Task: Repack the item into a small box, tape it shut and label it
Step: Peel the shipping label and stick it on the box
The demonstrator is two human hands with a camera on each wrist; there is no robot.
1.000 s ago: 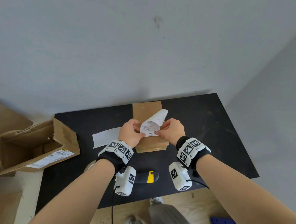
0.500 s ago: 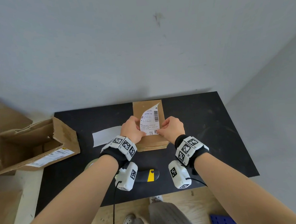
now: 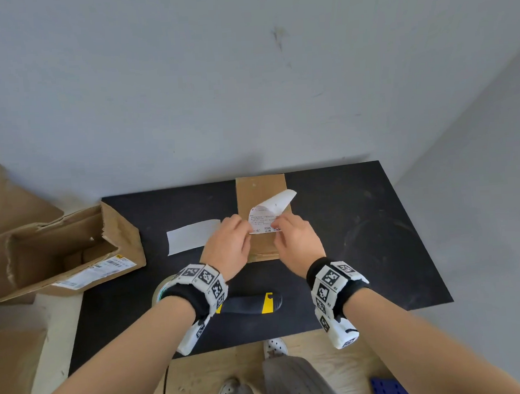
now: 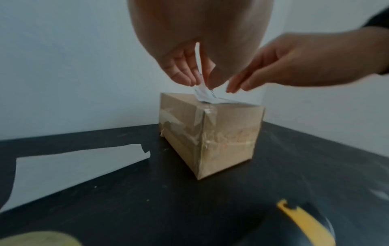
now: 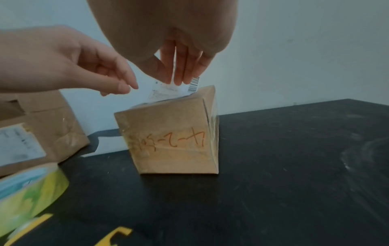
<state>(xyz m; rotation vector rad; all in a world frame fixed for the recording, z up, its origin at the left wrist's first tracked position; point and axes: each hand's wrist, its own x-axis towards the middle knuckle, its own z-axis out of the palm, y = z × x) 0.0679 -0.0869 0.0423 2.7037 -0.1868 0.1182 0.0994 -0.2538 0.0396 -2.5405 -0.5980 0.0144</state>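
A small brown box (image 3: pixel 261 196) sealed with clear tape stands at the middle of the black table (image 3: pixel 361 236). Just above its top is a white printed label (image 3: pixel 269 213), its far end curled back toward me. My left hand (image 3: pixel 248 228) pinches the label's near left corner, and my right hand (image 3: pixel 276 226) pinches the near right corner. The left wrist view has the thumb and fingers (image 4: pixel 189 78) closed on the label (image 4: pixel 207 98) above the box (image 4: pixel 210 133). From the right wrist, the label (image 5: pixel 164 93) hangs from my right fingers (image 5: pixel 179 78) over the box (image 5: pixel 172 141).
A larger torn-open box (image 3: pixel 73 254) lies at the table's left edge. A white backing sheet (image 3: pixel 192 236) lies left of the small box. A tape roll (image 5: pixel 31 191) and a black-and-yellow knife (image 3: pixel 253 304) lie near the front edge.
Half a second ago the label stood flat with its barcode showing; now its far end curls over toward me again. Both hands still hold its near corners over the box.
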